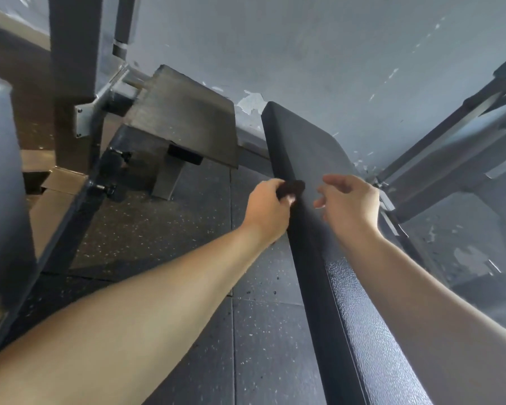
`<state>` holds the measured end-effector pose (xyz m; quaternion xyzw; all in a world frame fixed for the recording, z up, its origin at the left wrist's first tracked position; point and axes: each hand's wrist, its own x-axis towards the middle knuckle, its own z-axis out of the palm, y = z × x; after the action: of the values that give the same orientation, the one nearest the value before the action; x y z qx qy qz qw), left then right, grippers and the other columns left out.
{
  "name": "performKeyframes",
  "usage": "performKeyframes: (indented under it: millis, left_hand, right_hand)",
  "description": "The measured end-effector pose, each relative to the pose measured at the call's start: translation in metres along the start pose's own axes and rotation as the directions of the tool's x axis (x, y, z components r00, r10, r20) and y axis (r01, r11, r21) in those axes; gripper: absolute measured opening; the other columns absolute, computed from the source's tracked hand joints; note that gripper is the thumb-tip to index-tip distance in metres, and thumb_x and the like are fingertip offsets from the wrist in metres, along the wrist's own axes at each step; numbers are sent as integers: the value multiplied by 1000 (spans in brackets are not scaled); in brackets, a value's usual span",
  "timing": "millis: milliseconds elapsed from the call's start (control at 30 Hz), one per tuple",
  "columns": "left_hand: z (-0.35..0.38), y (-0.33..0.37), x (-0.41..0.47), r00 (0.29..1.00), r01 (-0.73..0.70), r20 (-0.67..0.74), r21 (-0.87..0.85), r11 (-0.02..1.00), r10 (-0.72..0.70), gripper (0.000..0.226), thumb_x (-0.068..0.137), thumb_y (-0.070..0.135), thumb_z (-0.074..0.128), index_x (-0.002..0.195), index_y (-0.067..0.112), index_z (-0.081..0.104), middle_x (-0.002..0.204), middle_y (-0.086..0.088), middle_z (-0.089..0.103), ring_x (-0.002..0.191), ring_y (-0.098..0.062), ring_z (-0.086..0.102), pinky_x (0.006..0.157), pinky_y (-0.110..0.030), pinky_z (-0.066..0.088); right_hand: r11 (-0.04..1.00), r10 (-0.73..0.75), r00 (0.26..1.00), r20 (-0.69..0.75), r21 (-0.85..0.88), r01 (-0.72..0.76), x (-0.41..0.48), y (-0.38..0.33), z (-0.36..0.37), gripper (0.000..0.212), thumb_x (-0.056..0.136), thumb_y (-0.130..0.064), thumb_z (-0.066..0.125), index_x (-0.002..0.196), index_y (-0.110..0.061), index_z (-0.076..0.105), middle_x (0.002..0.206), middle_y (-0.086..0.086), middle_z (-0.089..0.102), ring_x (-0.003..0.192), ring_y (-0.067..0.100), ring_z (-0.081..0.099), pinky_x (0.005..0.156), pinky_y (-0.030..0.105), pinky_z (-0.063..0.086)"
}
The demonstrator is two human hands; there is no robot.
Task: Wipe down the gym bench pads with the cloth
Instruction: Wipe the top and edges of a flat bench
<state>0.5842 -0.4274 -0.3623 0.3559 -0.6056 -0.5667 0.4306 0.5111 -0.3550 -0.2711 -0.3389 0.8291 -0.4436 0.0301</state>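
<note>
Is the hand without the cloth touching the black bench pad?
Cannot tell. In the head view the right hand overlaps the bench pad from above, its fingers blurred, so neither contact nor gap shows. The left hand grips the cloth.

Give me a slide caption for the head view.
Left hand holds a dark cloth at the bench pad edge; right hand hovers open.

Two hands (265,204) (351,200); one cloth (290,188); one bench pad (313,153).
</note>
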Motion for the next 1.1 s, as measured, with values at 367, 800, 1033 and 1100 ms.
performKeyframes:
  millis: [367,800,1033,1100]
  left_hand:
    - [-10,7,-64,983,-150,124,117,982,136,20,101,13,56,97,30,66,102,16,57,92,3,54,80,4,36]
    - [-2,-1,-55,997,-79,28,89,993,77,17,100,14,61,112,20,71,108,10,61,97,-1,54,79,5,36]
    - [-1,-3,-64,998,-63,33,101,993,60,18,94,9,66,109,16,72,111,3,67,103,-11,60,92,-17,44]
    - [0,-4,-43,1000,-23,5,106,994,22,18,92,9,67,107,17,74,109,-1,71,103,-18,65,95,-32,50]
  right_hand:
    - [998,-19,1000,-21,54,20,-3,0,-12,16,91,-9,67,97,-22,74,60,-1,71,47,6,62,63,33,53]
    - [998,-23,1000,-13,57,24,-10,-1,-19,18,91,-8,64,97,-22,73,65,1,72,44,4,59,56,29,49]
    - [999,-14,1000,1,33,14,-10,9,-17,18,90,-9,65,97,-23,74,57,-6,69,53,8,67,64,34,54]
    - [1000,-12,1000,1,27,12,-11,10,-15,17,90,-9,65,97,-22,74,56,-7,69,53,8,66,63,33,53]
